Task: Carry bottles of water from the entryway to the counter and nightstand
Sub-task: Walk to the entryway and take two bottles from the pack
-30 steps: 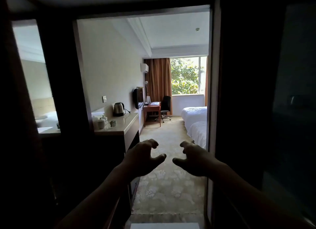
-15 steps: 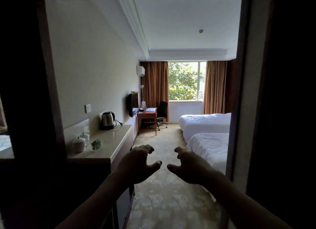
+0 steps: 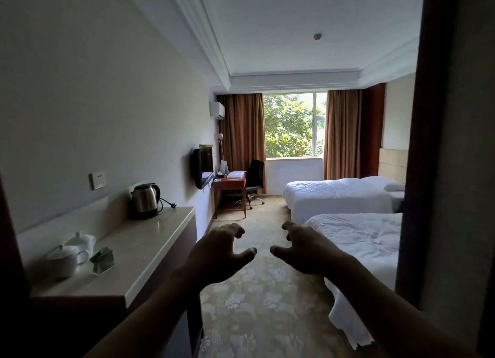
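White beds: two beds with white sheets stand on the right, the near bed (image 3: 359,240) and the far bed (image 3: 337,194) behind it.
Left hand: the left hand (image 3: 217,253) is held out in front, above the carpet (image 3: 257,312). Its fingers (image 3: 235,228) are curled like a claw and hold nothing.
Right hand: the right hand (image 3: 308,250) is held out just beside the left one, apart from it. Its fingers are curled too and hold nothing.
Water bottles: I cannot see any bottle of water.
Desk: the long pale desk (image 3: 150,248) runs along the left wall, near the left hand.
Kettle: a shiny metal kettle (image 3: 144,201) stands upright at the far end of the desk, its cord lying beside it.
Cups: two white cups with lids (image 3: 69,253) stand at the near end, close together.
Green thing: a small green packet holder (image 3: 103,260) stands just beside the cups.
Far end: a black chair (image 3: 254,181) stands by a small brown writing table (image 3: 230,182) under the window (image 3: 293,126), with brown curtains (image 3: 241,127) on both sides.
Wall: a dark TV (image 3: 202,167) hangs on the left wall.
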The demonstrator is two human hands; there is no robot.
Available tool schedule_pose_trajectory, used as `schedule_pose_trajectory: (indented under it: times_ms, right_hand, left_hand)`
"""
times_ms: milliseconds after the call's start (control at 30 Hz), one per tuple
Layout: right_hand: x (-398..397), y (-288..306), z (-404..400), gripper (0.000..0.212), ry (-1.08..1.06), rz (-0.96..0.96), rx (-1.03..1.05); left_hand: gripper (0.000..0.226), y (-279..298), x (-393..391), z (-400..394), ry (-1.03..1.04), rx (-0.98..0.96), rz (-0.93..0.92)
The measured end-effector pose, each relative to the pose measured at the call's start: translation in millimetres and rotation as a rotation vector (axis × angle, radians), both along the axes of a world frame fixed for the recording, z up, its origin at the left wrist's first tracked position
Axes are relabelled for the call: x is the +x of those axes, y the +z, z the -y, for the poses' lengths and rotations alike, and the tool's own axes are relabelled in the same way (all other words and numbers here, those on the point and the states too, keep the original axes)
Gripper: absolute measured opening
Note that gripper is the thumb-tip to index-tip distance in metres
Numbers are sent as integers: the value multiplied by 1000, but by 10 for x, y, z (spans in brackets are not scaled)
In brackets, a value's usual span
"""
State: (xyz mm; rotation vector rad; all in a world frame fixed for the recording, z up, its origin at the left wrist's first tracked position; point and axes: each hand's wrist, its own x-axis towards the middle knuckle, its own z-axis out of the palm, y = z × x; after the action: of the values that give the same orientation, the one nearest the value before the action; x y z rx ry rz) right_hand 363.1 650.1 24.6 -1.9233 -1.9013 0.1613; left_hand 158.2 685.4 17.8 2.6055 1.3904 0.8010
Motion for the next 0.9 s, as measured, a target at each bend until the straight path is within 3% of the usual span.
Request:
schedule_pose_trajectory:
  times_ms: [567,900]
  right_hand:
    - [1489,22,-3628,78,43,10,-6]
    - [2023,-132,-6285,74,10,29,-22]
  left_hand:
    - [58,41,1501,-3537,29,-64,51]
    - [59,-165,2029,-6283,3,-57,59]
